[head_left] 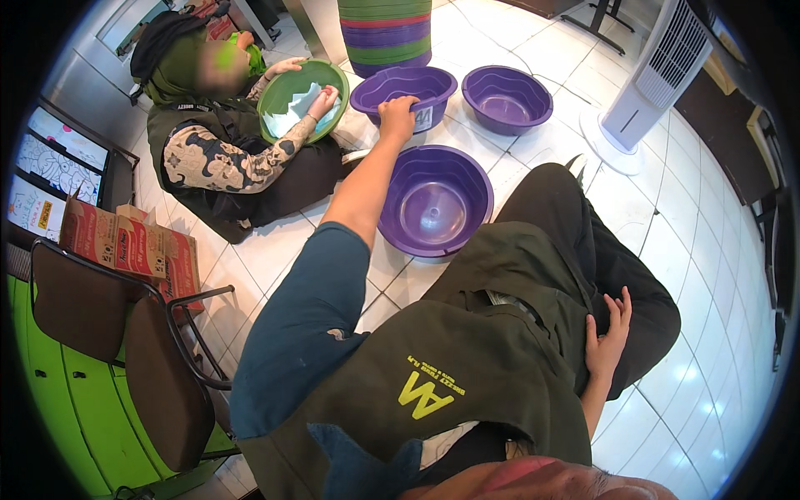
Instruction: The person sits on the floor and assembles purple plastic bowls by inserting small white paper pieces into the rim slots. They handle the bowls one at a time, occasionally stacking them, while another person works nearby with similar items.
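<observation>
With my left arm stretched forward, my left hand (397, 117) is closed over the near rim of a purple basin (379, 98), which has a pale label on its side. The hand hides part of that rim. Closer to me, a second purple basin (435, 200) sits upright on the floor, with nothing in it. To the right of the held basin stands a third purple basin (508, 101), also without contents. My right hand (611, 337) rests on my right thigh, fingers spread and holding nothing.
At the left, a seated person (221, 158) holds a green basin (272, 97) with light blue cloths (293, 109). Behind stands a tall stack of coloured basins (385, 37). A white air cooler (658, 75) is far right; cardboard boxes (137, 242) and a brown chair (162, 367) are left.
</observation>
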Demonstrator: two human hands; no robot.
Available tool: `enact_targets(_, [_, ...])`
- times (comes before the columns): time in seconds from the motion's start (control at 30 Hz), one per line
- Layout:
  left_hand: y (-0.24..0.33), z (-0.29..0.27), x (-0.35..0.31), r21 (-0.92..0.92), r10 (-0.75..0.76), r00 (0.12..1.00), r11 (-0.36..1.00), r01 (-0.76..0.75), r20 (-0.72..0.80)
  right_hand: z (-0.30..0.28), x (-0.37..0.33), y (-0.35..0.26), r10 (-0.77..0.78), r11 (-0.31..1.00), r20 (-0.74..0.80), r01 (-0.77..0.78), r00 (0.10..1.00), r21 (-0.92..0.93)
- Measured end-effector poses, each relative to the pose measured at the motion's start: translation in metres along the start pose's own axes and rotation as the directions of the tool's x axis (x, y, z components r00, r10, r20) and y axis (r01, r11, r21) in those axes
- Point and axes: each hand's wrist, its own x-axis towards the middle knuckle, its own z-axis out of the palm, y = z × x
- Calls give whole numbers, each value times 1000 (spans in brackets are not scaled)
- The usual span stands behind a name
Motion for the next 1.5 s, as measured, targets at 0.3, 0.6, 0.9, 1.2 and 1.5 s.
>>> enact_targets(0.3, [75, 2, -99, -55, -28, 981, 998, 39, 191, 0, -3, 5, 8, 997, 18, -6, 1000, -79])
enact_targets(0.6, [121, -74, -255, -21, 27, 578, 1000, -18, 816, 2, 0, 5, -7, 986, 53, 15, 999, -164])
enact_targets(0.9, [126, -154, -117, -472, -151, 968, 851, 231, 202, 2, 1, 6, -4, 984, 52, 13, 999, -179])
enact_targets(1.2, [161, -172, -102, -889, -172, 916, 232, 394, 362, 4, 0, 6, -1, 985, 47, 9, 999, -173])
enact_targets(1.5, [172, -165, -100, -802, -250, 912, 438, 405, 324, 3, 1, 6, -22, 983, 54, 31, 998, -182])
